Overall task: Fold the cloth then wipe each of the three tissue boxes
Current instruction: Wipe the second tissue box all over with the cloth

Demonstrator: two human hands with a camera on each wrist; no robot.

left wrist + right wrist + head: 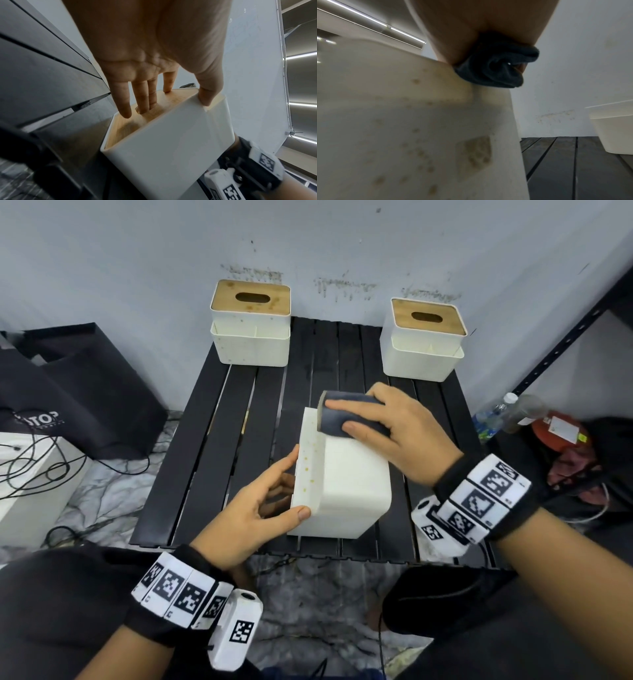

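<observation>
A white tissue box (342, 484) lies tipped on its side near the front of a black slatted counter (219, 440), its long axis running away from the person. The left hand (253, 508) steadies it from the left, fingers (144, 97) lying on the wooden lid face, two dipping into the slot, thumb hooked over the near upper edge. The right hand (394, 433) presses a folded dark cloth (342, 416), gripped between fingers and thumb, on the far upper end. Yellowish spots (308, 463) lie left of the cloth and nearer the person, so the stroke likely pulls back. Two other tissue boxes (251, 323) (424, 340) stand upright at the back.
</observation>
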